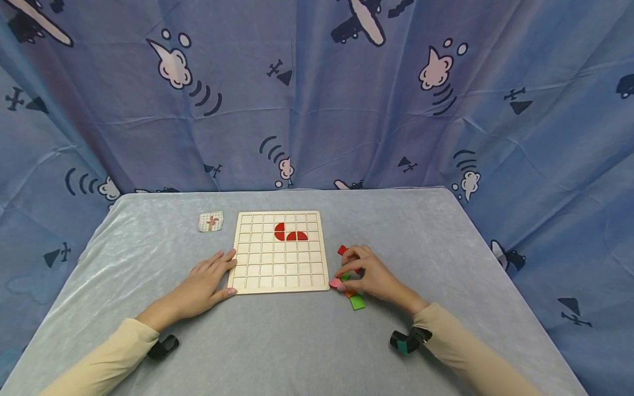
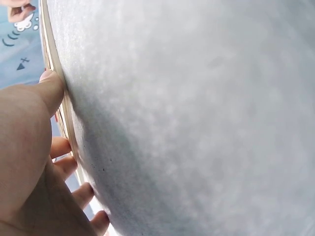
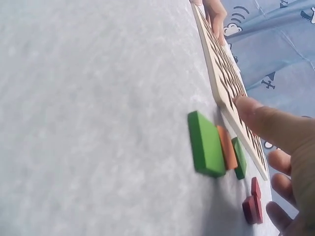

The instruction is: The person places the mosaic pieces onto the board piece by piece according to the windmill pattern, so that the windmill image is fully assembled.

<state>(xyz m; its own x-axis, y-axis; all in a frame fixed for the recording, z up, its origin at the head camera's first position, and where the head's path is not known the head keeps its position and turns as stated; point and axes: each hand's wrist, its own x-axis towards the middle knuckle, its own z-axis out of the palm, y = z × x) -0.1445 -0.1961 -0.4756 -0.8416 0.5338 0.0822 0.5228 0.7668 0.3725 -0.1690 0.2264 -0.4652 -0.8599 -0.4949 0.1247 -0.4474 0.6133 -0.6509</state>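
Placing pieces looks like the step: beyond a green square tile (image 1: 357, 302), right of the wooden grid board (image 1: 279, 258), a rounded pinkish-red piece (image 1: 334, 282) is pinched by the right hand (image 1: 369, 275). The board's left edge is touched by the left hand (image 1: 200, 283), fingers spread loosely. Red quarter-rounds (image 1: 291, 236) are set in the board's far half; careful lining-up's probably needed next.

A pink piece (image 1: 334, 283) is pinched between fingertips of the right hand (image 1: 370, 276); the gridded board (image 1: 277, 269) is touched by the left hand (image 1: 205, 282).
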